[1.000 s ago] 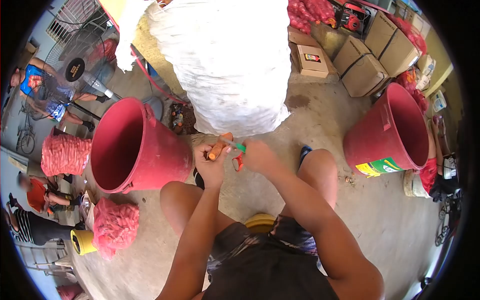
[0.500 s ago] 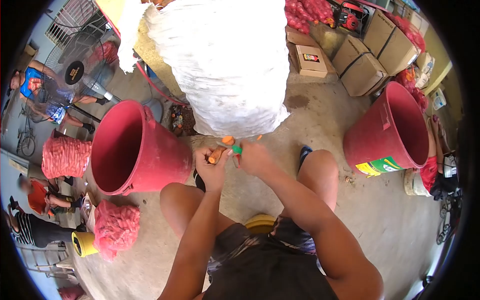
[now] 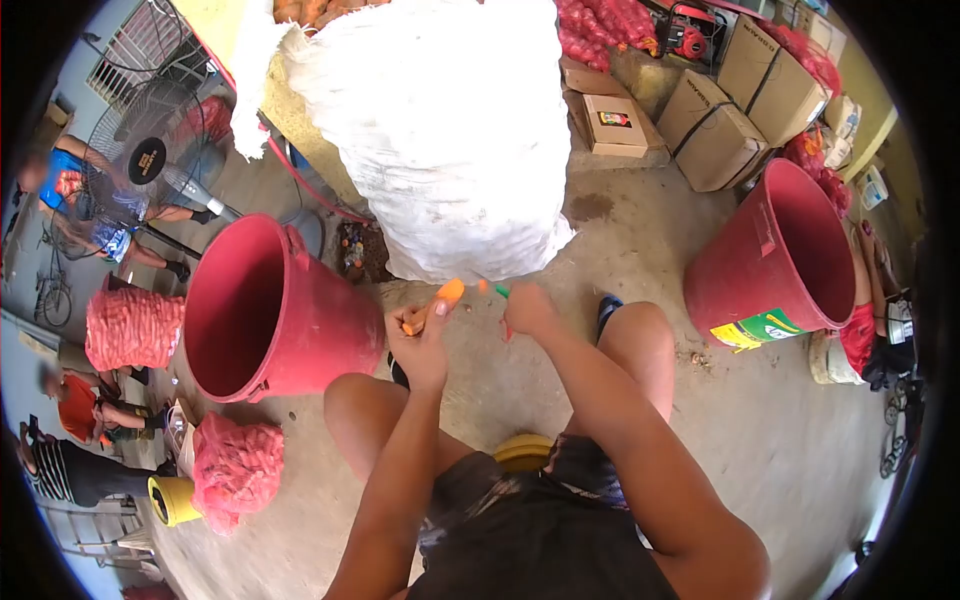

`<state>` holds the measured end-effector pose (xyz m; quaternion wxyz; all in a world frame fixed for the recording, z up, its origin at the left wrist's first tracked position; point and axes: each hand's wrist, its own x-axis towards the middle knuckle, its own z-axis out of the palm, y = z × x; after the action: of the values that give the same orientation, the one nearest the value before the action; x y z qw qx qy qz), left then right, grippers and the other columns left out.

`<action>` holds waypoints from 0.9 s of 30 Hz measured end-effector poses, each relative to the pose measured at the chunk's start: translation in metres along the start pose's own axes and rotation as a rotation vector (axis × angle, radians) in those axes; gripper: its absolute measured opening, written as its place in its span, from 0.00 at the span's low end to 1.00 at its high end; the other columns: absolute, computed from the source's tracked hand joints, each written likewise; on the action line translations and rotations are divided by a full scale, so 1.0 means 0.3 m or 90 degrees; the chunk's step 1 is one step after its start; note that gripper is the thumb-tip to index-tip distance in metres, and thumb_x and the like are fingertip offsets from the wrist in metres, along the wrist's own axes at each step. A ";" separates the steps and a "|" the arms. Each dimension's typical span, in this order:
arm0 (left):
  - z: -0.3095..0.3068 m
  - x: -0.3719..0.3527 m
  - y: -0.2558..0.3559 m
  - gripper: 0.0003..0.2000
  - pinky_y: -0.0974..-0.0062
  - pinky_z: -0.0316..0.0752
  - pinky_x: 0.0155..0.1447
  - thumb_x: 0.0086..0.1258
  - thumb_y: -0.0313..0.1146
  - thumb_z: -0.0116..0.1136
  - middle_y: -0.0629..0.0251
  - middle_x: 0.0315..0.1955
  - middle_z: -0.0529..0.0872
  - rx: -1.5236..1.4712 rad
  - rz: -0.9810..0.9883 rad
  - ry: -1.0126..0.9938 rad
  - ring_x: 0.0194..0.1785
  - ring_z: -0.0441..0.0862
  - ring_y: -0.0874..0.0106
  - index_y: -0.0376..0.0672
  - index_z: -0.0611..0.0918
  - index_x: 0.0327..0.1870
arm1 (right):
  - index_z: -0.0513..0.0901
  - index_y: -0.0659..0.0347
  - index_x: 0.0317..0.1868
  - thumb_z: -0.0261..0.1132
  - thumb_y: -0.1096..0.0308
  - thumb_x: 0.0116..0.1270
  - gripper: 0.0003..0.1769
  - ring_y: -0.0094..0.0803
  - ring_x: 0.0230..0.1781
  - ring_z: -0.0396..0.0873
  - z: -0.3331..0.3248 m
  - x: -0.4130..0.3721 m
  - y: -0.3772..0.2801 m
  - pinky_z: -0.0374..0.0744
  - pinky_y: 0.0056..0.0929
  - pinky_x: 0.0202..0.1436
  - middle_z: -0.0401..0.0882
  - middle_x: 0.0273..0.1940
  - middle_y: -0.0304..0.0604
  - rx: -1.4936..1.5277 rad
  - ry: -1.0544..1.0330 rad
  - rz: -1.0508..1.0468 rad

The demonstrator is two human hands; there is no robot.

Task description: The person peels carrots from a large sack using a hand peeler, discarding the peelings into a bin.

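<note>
Orange carrot (image 3: 436, 306), one, is gripped in the left hand (image 3: 420, 345); the right hand (image 3: 530, 308) clutches one part-green tool (image 3: 501, 291).

A smooth grey concrete floor (image 3: 735, 430) spreads across the room, marked by a dark brown stain (image 3: 590, 207); at the upper left, a pale blue wall (image 3: 72, 88) holds a light-framed barred window (image 3: 135, 50); in front of this side stands a round wire-caged pedestal fan (image 3: 147, 160); a dark-framed bicycle (image 3: 55, 295) is at the far left; at the upper right, strapped brown cardboard boxes (image 3: 712, 130) are near a yellowish wall (image 3: 885, 65); the light is bright and diffuse.
</note>
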<state>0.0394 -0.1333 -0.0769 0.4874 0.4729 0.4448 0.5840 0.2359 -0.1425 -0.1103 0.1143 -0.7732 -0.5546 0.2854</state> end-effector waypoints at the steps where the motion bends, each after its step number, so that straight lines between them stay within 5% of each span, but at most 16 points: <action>1: -0.017 0.013 0.003 0.19 0.71 0.87 0.50 0.74 0.32 0.74 0.68 0.39 0.78 -0.031 0.015 -0.006 0.44 0.82 0.77 0.43 0.69 0.41 | 0.83 0.66 0.56 0.72 0.62 0.68 0.22 0.58 0.52 0.88 -0.004 0.011 0.008 0.85 0.54 0.57 0.88 0.49 0.63 -0.026 -0.048 0.032; 3: -0.047 0.029 0.009 0.19 0.72 0.86 0.53 0.73 0.32 0.75 0.68 0.40 0.78 -0.060 0.030 0.000 0.42 0.82 0.77 0.43 0.69 0.41 | 0.84 0.65 0.58 0.71 0.63 0.68 0.21 0.58 0.53 0.88 -0.029 -0.018 -0.028 0.85 0.54 0.57 0.88 0.49 0.63 0.011 -0.026 0.009; 5: -0.052 0.056 0.019 0.15 0.69 0.88 0.55 0.77 0.33 0.71 0.63 0.44 0.84 -0.258 -0.146 0.048 0.46 0.87 0.71 0.43 0.72 0.41 | 0.84 0.64 0.59 0.70 0.65 0.67 0.21 0.58 0.54 0.88 -0.062 -0.052 -0.087 0.85 0.54 0.58 0.88 0.49 0.64 0.045 -0.005 -0.016; 8: -0.052 0.056 -0.004 0.11 0.71 0.88 0.57 0.80 0.37 0.66 0.62 0.45 0.90 -0.290 -0.260 0.007 0.50 0.89 0.69 0.44 0.75 0.46 | 0.84 0.61 0.60 0.68 0.63 0.68 0.22 0.59 0.52 0.88 -0.051 -0.089 -0.149 0.85 0.54 0.57 0.89 0.48 0.63 0.085 0.016 -0.037; 11: -0.042 0.038 -0.036 0.09 0.70 0.88 0.57 0.81 0.37 0.65 0.62 0.50 0.90 -0.325 -0.227 -0.072 0.52 0.89 0.70 0.42 0.81 0.49 | 0.86 0.64 0.54 0.65 0.68 0.65 0.18 0.63 0.49 0.86 -0.021 -0.077 -0.133 0.83 0.58 0.53 0.87 0.48 0.66 0.140 0.066 -0.101; 17: -0.070 0.074 0.023 0.12 0.72 0.88 0.59 0.82 0.41 0.63 0.64 0.50 0.90 -0.471 -0.198 -0.099 0.54 0.88 0.72 0.42 0.82 0.53 | 0.88 0.63 0.49 0.64 0.66 0.67 0.14 0.63 0.48 0.86 0.066 0.038 0.003 0.82 0.57 0.52 0.88 0.46 0.64 0.134 -0.148 -0.088; 22: -0.091 0.091 -0.033 0.11 0.72 0.87 0.62 0.83 0.41 0.62 0.66 0.52 0.90 -0.485 -0.265 -0.018 0.57 0.87 0.73 0.44 0.83 0.53 | 0.89 0.64 0.45 0.66 0.64 0.67 0.13 0.62 0.46 0.87 -0.048 -0.056 -0.110 0.82 0.55 0.52 0.87 0.39 0.66 0.177 0.106 -0.119; 27: -0.047 0.033 -0.058 0.11 0.72 0.88 0.62 0.82 0.39 0.63 0.66 0.51 0.90 -0.438 -0.299 -0.049 0.54 0.87 0.73 0.42 0.83 0.56 | 0.88 0.63 0.48 0.66 0.67 0.66 0.13 0.61 0.46 0.87 -0.010 -0.033 -0.100 0.83 0.54 0.53 0.88 0.41 0.65 0.190 0.029 -0.121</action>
<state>0.0272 -0.1221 -0.0952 0.7530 0.1901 0.3008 0.5535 0.2116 -0.1405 -0.0900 0.2668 -0.6981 -0.5741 0.3346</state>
